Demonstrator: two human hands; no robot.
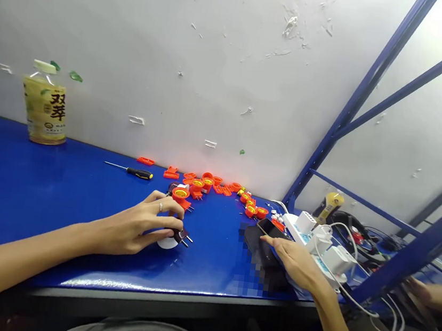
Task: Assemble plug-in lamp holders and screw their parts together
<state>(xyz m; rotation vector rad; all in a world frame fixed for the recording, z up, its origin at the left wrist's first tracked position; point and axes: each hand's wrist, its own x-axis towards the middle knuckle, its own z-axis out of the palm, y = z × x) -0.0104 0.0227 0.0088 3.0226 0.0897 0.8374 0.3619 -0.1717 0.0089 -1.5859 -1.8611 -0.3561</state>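
Spreading across the lower left and centre of the frame, a glossy blue tabletop (20, 189) is carrying everything, with a scuffed white wall behind it and a blue metal shelf frame (358, 96) slanting through the right side. Standing in the upper left against the wall is a clear plastic bottle of yellow drink (46, 104) with a printed label. Lying at the right of the table is a white power strip (316, 241) with white chargers and cables plugged into it.

Reaching in from the lower left, the left hand (136, 227) is resting on the table near the centre, its fingers curling closed around a small white and black plug (175, 238) whose 2 metal prongs are pointing right; a ring is showing on 1 finger. Coming in from the lower right, the right hand (293, 260) is lying flat with fingers extended and loose on a dark phone (265, 246), which is partly blurred; a second phone is sitting just above it.

Scattering along the wall above centre are small orange plastic lamp sockets and parts (211, 183). Lying to their left is a black-and-yellow-handled screwdriver (129, 170). Another person's hand is showing at the far right edge.
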